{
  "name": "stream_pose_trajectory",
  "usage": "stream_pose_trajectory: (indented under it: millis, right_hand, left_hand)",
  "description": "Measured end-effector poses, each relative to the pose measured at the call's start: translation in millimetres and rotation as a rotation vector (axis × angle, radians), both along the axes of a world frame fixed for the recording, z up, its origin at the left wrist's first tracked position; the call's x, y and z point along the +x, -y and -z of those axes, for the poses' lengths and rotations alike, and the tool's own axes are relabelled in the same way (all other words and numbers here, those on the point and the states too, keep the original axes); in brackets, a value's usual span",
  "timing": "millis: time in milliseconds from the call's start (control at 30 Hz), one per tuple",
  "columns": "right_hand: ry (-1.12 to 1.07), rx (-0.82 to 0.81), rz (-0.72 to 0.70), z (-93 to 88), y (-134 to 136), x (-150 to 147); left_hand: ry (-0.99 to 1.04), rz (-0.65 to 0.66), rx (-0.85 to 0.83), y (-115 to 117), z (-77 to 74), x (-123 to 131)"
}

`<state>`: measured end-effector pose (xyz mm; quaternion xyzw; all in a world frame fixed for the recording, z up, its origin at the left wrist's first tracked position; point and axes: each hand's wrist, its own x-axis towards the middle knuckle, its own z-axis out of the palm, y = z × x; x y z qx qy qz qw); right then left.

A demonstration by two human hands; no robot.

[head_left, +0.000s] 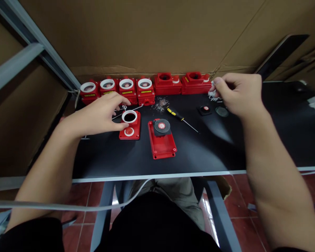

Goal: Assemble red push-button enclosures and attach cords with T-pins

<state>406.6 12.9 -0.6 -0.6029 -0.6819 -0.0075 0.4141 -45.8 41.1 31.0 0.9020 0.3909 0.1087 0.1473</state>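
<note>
My left hand (99, 113) reaches over a red cover (135, 131) with a white ring (129, 116) and a small red button. Its thumb and fingers are spread, the thumb at the ring's lower left; whether it touches cannot be told. At the back right, my right hand (238, 91) is closed in a pinch beside a small heap of whitish pieces (212, 95); what is between its fingertips is hidden. Between the hands lies an open red box base (162, 145), with a black part topped by a round clear disc (162, 126) at its far end.
Several red boxes with white rings (126, 87) line the back left, beside two ringless red boxes (168, 84). A yellow-black screwdriver (182, 119), a black square part (204, 110), a clear disc (222, 111) and crumbs (160, 104) lie on the black tabletop (115, 161).
</note>
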Motion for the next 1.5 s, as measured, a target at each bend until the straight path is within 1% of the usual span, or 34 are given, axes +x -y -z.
stream_pose_trajectory:
  millis: [133,233,333,433,533,633,700,767,833,900,1000,1100,1200,1333,1500]
  right_hand:
    - [0.027,-0.048,-0.031,0.2,-0.3,-4.0]
    - [0.044,-0.068,-0.051,2.4,-0.5,-7.0]
    - [0.056,-0.068,-0.074,4.8,-0.4,-9.8]
    - [0.061,-0.048,-0.102,5.7,0.6,-12.2]
    - [0.055,-0.014,-0.128,4.5,5.0,-15.6]
    - [0.022,0.046,-0.185,1.2,15.1,-24.7]
    - [-0.048,0.098,-0.296,-1.9,24.7,-36.2]
    - [-0.153,0.128,-0.448,-4.8,35.2,-51.7]
    - [-0.217,0.155,-0.584,-6.5,45.1,-68.5]
    - [-0.226,0.128,-0.708,-6.4,53.1,-82.8]
    - [-0.164,0.063,-0.785,-3.6,59.5,-94.0]
    - [-0.091,0.03,-0.779,-1.1,60.4,-94.0]
    - [-0.066,-0.005,-0.764,-1.7,60.0,-91.0]
    - [-0.01,-0.056,-0.776,-5.5,59.9,-91.0]
    - [0.017,-0.05,-0.798,-4.4,57.3,-91.4]
  left_hand:
    - [-0.119,-0.016,-0.045,-7.9,13.7,-0.6]
    - [-0.144,-0.025,-0.066,-9.5,19.4,4.4]
    - [-0.119,-0.031,-0.064,-9.0,18.9,7.7]
    - [-0.052,-0.04,-0.052,-7.9,12.7,5.2]
    - [0.094,-0.025,-0.065,-5.2,4.9,0.8]
    - [0.341,0.052,-0.078,2.8,1.2,3.8]
    - [0.525,0.134,-0.124,12.2,2.8,12.2]
    - [0.684,0.201,-0.125,23.7,7.6,23.9]
    - [0.745,0.241,-0.088,35.4,14.6,36.3]
    - [0.75,0.261,-0.005,45.4,22.2,46.8]
    - [0.71,0.229,0.094,55.3,31.8,56.4]
    - [0.707,0.211,0.138,59.7,37.2,59.3]
    - [0.677,0.181,0.16,61.8,38.6,59.2]
    - [0.581,0.125,0.132,64.3,39.4,59.4]
    - [0.554,0.127,0.143,64.0,43.8,60.7]
